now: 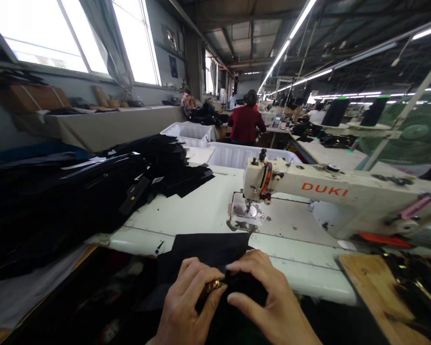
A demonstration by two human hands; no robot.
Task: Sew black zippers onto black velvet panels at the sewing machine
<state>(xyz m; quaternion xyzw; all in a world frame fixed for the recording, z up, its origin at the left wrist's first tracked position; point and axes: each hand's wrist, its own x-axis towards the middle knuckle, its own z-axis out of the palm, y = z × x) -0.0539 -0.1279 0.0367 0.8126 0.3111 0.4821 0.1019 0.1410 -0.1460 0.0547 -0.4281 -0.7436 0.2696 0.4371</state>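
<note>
My left hand (pixel 187 302) and my right hand (pixel 266 302) meet at the bottom centre, both pinching a piece of black fabric (pixel 204 254) that hangs over the front edge of the white sewing table (pixel 197 211). A small gold-coloured metal part (pixel 212 286) shows between my left fingers. The white DUKI sewing machine (pixel 326 191) stands just beyond, its needle and presser foot (pixel 249 208) a short way behind the fabric.
A large pile of black cut pieces (pixel 93 191) covers the table's left side. White plastic bins (pixel 237 153) stand behind the table. A wooden board (pixel 377 292) lies at the right. A person in red (pixel 246 122) sits further back. A green fan (pixel 413 134) stands at right.
</note>
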